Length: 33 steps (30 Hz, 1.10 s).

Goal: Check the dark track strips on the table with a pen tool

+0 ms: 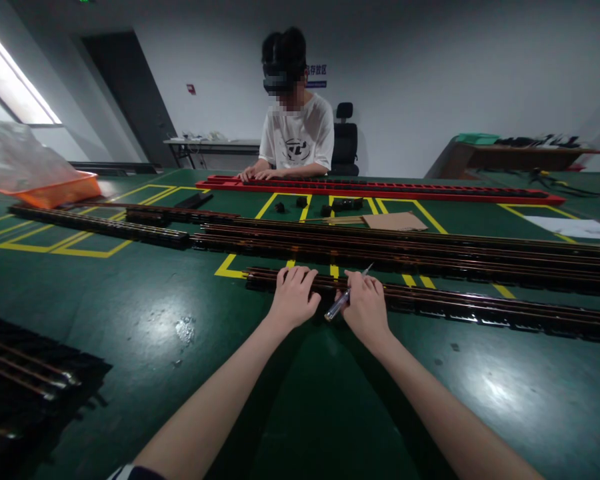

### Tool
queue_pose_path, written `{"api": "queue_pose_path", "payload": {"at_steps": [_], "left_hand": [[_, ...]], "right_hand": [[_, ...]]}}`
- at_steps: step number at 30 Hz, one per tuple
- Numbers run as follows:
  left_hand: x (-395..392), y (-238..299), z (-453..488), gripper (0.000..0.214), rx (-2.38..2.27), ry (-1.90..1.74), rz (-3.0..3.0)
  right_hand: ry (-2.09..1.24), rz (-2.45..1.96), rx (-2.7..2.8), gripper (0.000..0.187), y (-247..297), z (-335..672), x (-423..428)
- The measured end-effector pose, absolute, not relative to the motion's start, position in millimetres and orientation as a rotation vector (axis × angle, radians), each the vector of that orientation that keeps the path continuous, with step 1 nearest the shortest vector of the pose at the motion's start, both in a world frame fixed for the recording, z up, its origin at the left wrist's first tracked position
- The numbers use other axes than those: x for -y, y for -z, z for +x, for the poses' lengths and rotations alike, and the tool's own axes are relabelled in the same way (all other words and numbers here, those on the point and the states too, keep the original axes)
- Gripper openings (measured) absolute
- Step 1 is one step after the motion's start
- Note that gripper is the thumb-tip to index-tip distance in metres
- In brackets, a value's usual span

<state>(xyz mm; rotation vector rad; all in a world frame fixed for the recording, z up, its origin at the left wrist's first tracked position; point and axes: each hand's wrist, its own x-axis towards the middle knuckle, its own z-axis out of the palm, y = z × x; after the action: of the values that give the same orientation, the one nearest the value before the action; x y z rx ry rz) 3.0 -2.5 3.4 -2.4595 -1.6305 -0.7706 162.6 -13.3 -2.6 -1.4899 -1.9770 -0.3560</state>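
Your forearms [230,383] cross the desk [120,287] — left hand [293,297] half-curled over the strip [450,305], can't tell if gripping; right hand [366,308] pinching a pen-like tool [336,307] — slip and it could scratch.

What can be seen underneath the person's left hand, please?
A long dark strip runs under the left hand, its end showing beyond the hand's left side, above the green table. Whatever the hand covers cannot be seen.

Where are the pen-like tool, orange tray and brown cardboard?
Pen-like tool [338,305]: head view, its barrel.
Orange tray [61,191]: head view, its side wall.
Brown cardboard [396,221]: head view, its flat middle.
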Motion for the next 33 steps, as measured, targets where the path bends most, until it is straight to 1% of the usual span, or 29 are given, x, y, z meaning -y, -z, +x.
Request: {"api": "queue_pose_path", "payload": {"at_steps": [3,9,12,22,30,33], "left_hand": [[2.1,-3.6,3.5,0.037,1.634,0.775,-2.429],[1.1,-2.7,4.8,0.039,1.648,0.772,-2.39],[0.7,-1.4,4.6,0.038,1.647,0.767,-2.378],[1.4,-2.6,4.3,0.037,1.643,0.787,-2.386],[2.0,-2.9,3.6,0.036,1.655,0.787,-2.373],[1.9,-2.1,2.8,0.035,1.653,0.805,-2.366]], "right_hand": [[0.356,-1.54,1.984,0.022,2.1,159.9,13.6],[0.318,-1.511,1.958,0.033,3.1,163.3,13.5],[0.27,-1.481,1.875,0.035,4.8,170.4,12.6],[0.227,-1.318,1.97,0.025,1.1,165.6,15.7],[0.077,-1.255,1.851,0.014,5.4,170.8,11.1],[0.027,-1.237,1.851,0.013,4.3,170.4,11.2]]}}
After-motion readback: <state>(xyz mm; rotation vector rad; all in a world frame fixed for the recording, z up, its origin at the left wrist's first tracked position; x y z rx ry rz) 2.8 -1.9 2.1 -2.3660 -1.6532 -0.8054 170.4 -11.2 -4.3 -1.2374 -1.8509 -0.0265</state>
